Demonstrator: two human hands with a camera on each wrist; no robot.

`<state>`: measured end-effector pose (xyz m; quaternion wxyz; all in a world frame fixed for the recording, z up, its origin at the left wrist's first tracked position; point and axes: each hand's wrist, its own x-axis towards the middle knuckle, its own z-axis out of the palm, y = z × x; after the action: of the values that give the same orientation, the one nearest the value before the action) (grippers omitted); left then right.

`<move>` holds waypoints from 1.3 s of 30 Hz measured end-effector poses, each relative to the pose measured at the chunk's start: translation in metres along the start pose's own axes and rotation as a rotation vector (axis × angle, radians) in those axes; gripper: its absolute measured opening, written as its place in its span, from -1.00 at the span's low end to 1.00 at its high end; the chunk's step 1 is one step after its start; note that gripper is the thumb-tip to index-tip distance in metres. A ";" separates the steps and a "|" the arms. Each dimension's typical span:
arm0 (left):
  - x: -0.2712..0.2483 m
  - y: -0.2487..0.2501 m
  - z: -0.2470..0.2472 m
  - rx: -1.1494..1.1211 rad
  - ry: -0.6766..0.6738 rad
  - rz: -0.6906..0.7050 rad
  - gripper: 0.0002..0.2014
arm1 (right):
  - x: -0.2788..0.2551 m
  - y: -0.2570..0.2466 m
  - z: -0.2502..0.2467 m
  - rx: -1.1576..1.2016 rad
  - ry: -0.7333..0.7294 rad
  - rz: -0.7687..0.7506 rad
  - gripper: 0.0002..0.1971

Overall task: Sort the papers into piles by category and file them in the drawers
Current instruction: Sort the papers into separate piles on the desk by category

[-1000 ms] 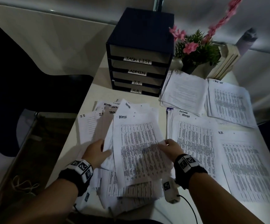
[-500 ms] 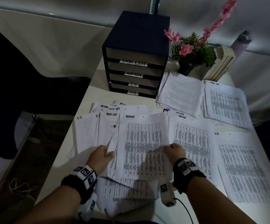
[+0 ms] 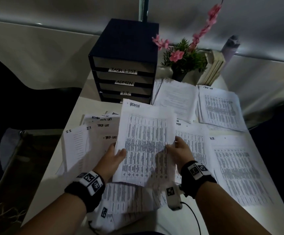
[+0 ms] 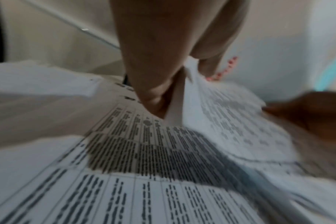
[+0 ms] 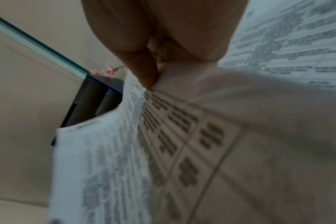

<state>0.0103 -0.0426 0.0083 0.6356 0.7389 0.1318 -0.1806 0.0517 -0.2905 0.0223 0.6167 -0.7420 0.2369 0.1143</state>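
Both hands hold up a printed sheet headed ADMIN (image 3: 146,143), tilted above the table. My left hand (image 3: 115,154) pinches its left edge with the thumb on top. My right hand (image 3: 177,147) pinches its right edge. In the left wrist view the left fingers (image 4: 153,84) clamp the ADMIN sheet (image 4: 211,109); in the right wrist view the thumb (image 5: 142,71) presses the ADMIN sheet (image 5: 109,151). Under it lies a loose unsorted heap (image 3: 93,143) with I.T., TASK LIST and ADMIN headings. The dark drawer unit (image 3: 123,68) stands behind, labelled TASK LIST, ADMIN, I.T.
Sorted piles lie to the right: an ADMIN pile (image 3: 192,141), an H.R. pile (image 3: 239,170), a TASK LIST pile (image 3: 221,107) and a text pile (image 3: 175,97). A potted plant with pink flowers (image 3: 182,60) and books (image 3: 212,68) stand at the back. A dark chair (image 3: 27,102) stands left.
The ADMIN sheet has been lifted off the heap and raised toward the drawers. My left hand moved from the heap onto the sheet's left edge; the right hand kept its hold.
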 end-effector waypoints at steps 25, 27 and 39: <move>0.011 -0.029 -0.009 0.795 0.360 -0.419 -0.14 | 0.055 0.029 -0.115 -0.589 0.461 0.087 -0.70; 0.007 -0.034 -0.014 0.806 0.373 -0.422 -0.06 | 0.054 0.023 -0.099 -0.755 0.512 0.064 -0.55; 0.005 -0.049 -0.024 0.510 0.391 -0.341 -0.21 | 0.004 0.030 0.046 -0.768 -0.366 0.060 -0.64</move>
<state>-0.0040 -0.0114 -0.0342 0.3544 0.8617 0.3229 -0.1660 0.0460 -0.2503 -0.0153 0.3236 -0.8781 0.0852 0.3420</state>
